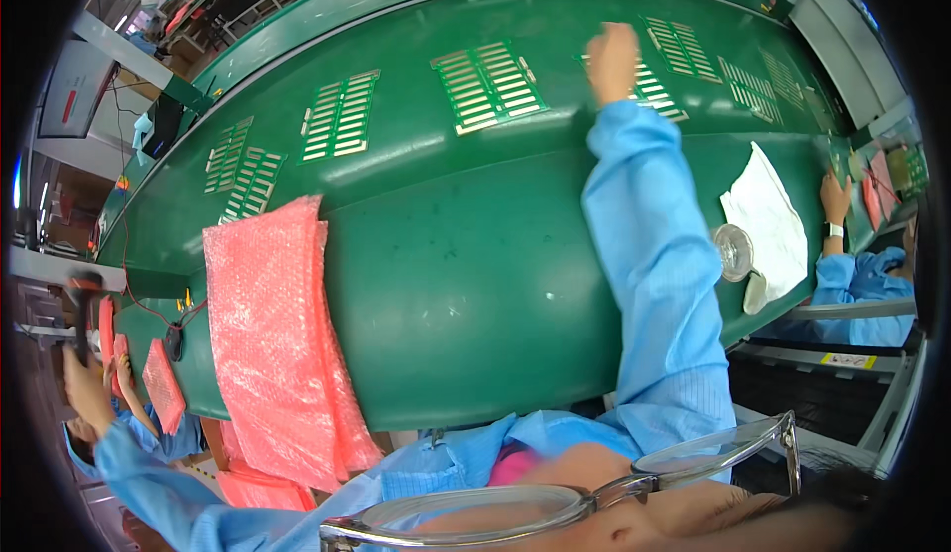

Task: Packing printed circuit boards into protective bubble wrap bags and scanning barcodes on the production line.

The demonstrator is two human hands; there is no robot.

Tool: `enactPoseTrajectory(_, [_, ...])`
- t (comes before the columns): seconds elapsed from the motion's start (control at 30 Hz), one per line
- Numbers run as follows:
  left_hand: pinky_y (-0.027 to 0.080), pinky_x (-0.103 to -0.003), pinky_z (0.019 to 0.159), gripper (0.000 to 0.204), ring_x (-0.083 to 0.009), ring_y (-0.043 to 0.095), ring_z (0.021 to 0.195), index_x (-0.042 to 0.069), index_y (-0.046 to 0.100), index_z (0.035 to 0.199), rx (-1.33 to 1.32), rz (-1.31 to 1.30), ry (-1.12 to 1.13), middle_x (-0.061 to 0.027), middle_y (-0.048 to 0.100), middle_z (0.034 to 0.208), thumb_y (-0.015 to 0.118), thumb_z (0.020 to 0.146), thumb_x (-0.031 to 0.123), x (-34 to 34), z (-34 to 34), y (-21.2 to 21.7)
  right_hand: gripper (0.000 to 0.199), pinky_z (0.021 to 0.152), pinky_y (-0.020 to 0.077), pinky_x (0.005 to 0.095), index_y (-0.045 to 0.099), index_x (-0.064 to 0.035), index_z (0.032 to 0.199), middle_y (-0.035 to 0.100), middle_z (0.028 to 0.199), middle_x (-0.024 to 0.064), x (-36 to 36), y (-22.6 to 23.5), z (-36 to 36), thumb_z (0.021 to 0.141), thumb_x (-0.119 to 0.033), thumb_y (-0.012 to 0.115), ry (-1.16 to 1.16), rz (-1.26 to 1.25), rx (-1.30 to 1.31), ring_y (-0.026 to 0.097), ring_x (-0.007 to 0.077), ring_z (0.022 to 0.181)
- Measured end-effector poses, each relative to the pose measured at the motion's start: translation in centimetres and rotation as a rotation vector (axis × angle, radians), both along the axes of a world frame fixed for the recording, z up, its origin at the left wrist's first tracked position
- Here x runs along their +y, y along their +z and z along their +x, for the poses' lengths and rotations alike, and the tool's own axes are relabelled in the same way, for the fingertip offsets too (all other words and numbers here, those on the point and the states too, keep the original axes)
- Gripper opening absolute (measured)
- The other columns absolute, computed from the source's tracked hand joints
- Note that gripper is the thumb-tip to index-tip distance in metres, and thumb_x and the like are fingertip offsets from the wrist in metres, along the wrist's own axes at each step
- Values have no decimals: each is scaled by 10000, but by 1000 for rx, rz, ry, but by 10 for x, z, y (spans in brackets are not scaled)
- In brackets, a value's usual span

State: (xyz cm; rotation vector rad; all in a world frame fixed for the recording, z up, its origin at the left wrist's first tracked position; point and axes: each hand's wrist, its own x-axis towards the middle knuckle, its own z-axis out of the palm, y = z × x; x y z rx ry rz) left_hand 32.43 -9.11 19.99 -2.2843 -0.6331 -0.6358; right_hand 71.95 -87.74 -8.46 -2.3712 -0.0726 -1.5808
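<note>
Out at the far left, my left hand (87,394) is wrapped round the grip of a dark handheld device with a reddish rim (83,295), which looks like a barcode scanner; blur hides its details. My right arm reaches far across the green bench. My right hand (612,62) is above a green circuit board panel (659,97) and covers part of it. Its fingers look curled in and are slightly blurred; what they hold, if anything, is hidden. To its left lies another circuit board panel (485,85) with rows of pale strips.
More panels (340,116) lie along the green belt (416,166). Pink bubble-wrap bags (272,334) overhang the bench's near edge. At right are a clear round dish (733,252) and a white cloth (768,215). Co-workers' hands (835,196) show at both sides.
</note>
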Motion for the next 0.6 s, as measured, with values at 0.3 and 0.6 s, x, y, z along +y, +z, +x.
enactPoseTrajectory(0.3, [431,-401,662,382,-309,601,757,-34,571,924,-196,-783,-38,-207,618,844,671,776,303,44,-55,-294,450,712,507,470,533,-54,986,613,983,141,-130,-55,103,822,-472,538,-672,76,673,600,358,927])
enactPoseTrajectory(0.6, [430,-369,820,436,-355,535,987,-72,483,1108,272,-527,-106,-228,556,1048,605,831,242,-61,37,-177,399,796,459,481,504,-121,1107,607,1064,164,-166,-80,119,901,-433,365,-490,-1,996,580,369,976])
